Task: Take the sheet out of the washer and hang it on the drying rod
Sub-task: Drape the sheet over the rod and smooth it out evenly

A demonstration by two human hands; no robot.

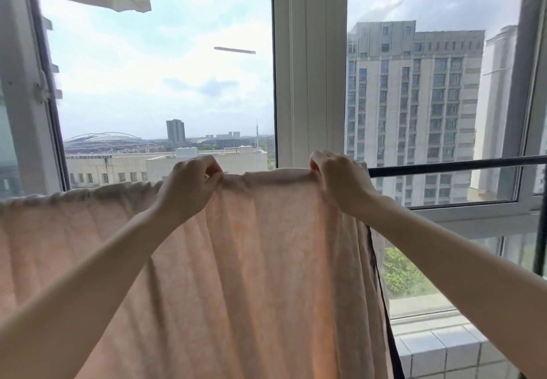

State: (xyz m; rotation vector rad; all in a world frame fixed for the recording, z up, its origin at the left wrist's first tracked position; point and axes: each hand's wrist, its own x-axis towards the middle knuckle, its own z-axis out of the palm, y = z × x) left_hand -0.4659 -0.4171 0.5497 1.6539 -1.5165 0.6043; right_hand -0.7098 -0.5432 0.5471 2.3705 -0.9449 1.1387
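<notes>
Both hands pinch sheet (251,260) top fold along drying rod (455,164); right hand (340,180) nearer bare rod at right, left hand (189,185) mid-frame.

A dark drying rod (455,164) is seen running level across the middle right of the frame, before the window. A peach sheet (236,260) is draped over it, spread from the left edge to the centre, hanging down.

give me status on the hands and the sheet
Both hands up: left hand and right hand pinch the sheet's top fold. Sheet draped over the drying rod, bunched toward the left. Nothing blocking the bare rod on the right.
</notes>
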